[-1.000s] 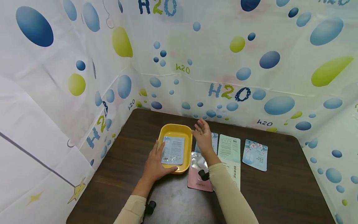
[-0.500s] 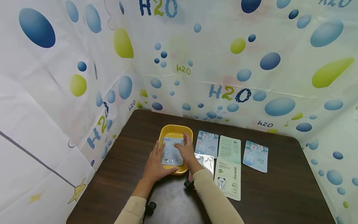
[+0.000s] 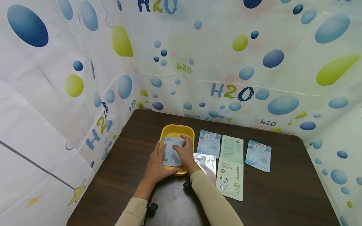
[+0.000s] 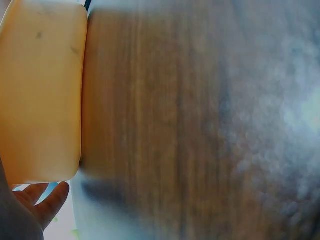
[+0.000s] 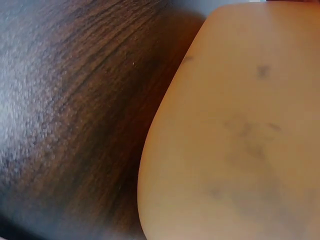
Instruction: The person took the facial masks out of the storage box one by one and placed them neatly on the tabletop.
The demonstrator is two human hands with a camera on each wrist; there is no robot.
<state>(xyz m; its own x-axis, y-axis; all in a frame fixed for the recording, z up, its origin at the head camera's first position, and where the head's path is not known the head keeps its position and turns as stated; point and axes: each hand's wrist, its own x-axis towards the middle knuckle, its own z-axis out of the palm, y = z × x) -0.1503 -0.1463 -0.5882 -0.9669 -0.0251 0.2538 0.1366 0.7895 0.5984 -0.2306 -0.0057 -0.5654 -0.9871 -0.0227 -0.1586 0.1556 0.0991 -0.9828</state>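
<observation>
In the head view my left hand (image 3: 156,166) holds the yellow tray (image 3: 176,126) at its near left corner, thumb along the near rim and fingers at the left side. The left wrist view has the tray's outer wall (image 4: 40,100) and two of its fingers (image 4: 52,205) past the edge. A light-blue flat sachet (image 3: 170,155) with printed text lies inside the tray. My right hand (image 3: 187,153) reaches over the right rim and pinches the sachet's right edge, thumb on top; the other fingers' contact is hidden. The right wrist view shows only tray wall (image 5: 240,120) and tabletop.
Right of the tray lie a blue floral sachet (image 3: 209,144), a shiny silver-and-pink sachet (image 3: 207,163) partly under the right forearm, a long pale-green packet (image 3: 231,168) and another blue floral sachet (image 3: 258,156). Patterned sheets (image 3: 226,62) rise behind the dark wooden table (image 3: 288,188).
My right hand has come left from above the other sachets onto the one in the tray, whose right edge has shifted slightly left. My left hand has stayed at the tray.
</observation>
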